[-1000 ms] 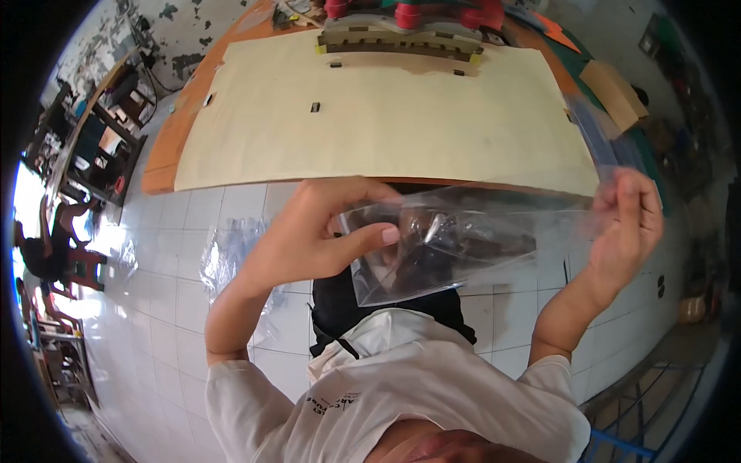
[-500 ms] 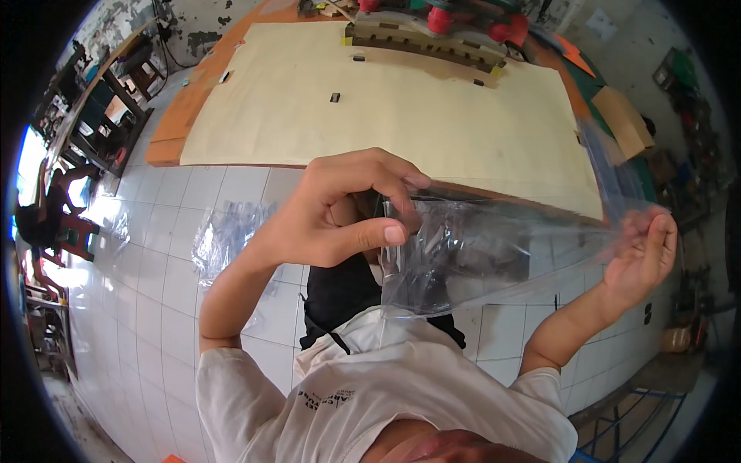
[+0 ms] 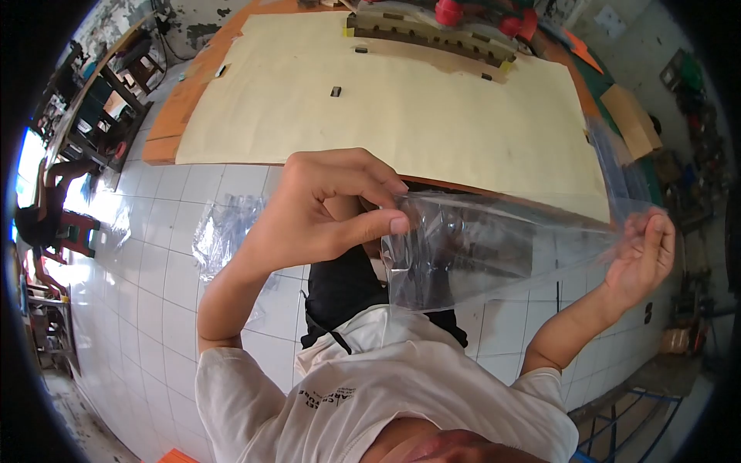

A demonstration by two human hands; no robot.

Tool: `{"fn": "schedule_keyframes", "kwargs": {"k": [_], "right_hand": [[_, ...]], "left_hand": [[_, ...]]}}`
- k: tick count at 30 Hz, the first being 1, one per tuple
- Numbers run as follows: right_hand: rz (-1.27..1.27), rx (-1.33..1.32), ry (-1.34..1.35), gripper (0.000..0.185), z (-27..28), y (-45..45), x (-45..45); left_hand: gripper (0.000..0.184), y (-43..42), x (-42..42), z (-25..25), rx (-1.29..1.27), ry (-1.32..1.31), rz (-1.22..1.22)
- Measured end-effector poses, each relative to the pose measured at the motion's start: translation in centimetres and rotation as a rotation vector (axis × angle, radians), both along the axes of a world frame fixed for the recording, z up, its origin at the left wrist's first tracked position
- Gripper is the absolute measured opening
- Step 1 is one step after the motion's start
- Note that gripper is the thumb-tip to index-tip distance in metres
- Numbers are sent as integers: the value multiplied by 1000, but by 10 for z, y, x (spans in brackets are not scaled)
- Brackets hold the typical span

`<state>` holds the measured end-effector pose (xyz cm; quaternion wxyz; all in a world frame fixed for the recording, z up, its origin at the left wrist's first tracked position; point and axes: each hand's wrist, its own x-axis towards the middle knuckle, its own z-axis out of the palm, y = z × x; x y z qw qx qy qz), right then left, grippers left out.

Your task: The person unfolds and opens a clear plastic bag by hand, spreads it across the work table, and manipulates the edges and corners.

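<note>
A piece of clear plastic film (image 3: 478,251), perhaps a bag, is stretched sideways in front of my body below the table edge. My left hand (image 3: 332,208) pinches its left edge between thumb and fingers. At the other end, the film narrows into my right hand (image 3: 641,258), whose fingers are curled closed on it. Folds and shine run down the film near my left thumb, and my dark trousers show through it.
Ahead stands a wooden table (image 3: 164,143) covered with cream paper (image 3: 463,127), bearing small black pieces (image 3: 336,92) and a long slotted bar (image 3: 428,40). More clear plastic (image 3: 224,235) lies on the tiled floor at left. A cardboard box (image 3: 631,122) sits at right. Another person (image 3: 38,224) is far left.
The fingers of my left hand have closed nearer the thumb on the film's edge, and the hand has moved slightly left. My right hand has hardly moved.
</note>
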<state>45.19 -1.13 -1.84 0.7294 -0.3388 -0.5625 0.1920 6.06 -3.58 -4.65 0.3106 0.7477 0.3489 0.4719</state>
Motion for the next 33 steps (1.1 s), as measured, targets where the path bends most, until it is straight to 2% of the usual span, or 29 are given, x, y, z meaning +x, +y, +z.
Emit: {"fn": "schedule_keyframes", "kwargs": {"k": [6, 11, 14, 18, 20, 21, 23, 24, 26, 27, 28, 30, 33], "right_hand": [[-15, 9, -18, 17, -5, 6, -5], [-125, -59, 29, 17, -10, 11, -8], [-46, -19, 3, 17, -11, 14, -6], [-82, -13, 43, 17, -9, 13, -13], [-152, -6, 69, 17, -9, 10, -20], [-156, -4, 75, 17, -9, 8, -23], [-221, 9, 119, 17, -7, 2, -28], [-224, 5, 121, 17, -8, -1, -30], [-196, 56, 99, 18, -9, -4, -33], [-196, 56, 100, 18, -10, -5, -32], [-174, 75, 75, 18, -11, -6, -31], [-147, 89, 46, 19, -11, -7, -32], [-114, 75, -2, 18, -10, -9, -42]], "left_hand": [[12, 1, 2, 4, -133, 44, 42], [10, 5, 3, 6, -284, 10, 75], [12, 5, 3, 6, -372, -59, 65], [16, 5, 5, -4, -403, -19, 121], [35, 5, 7, -23, -87, -101, 159], [35, 1, 9, -26, -85, -95, 155], [68, -15, 17, -33, -162, -200, 136], [68, -21, 23, -39, -166, -197, 134], [95, -26, 33, -54, -207, -373, 83], [100, -25, 32, -60, -269, -380, 26], [100, -25, 33, -63, -269, -381, 26], [98, -25, 40, -66, -326, -571, 35], [93, -29, 44, -67, -355, -636, 73]]}}
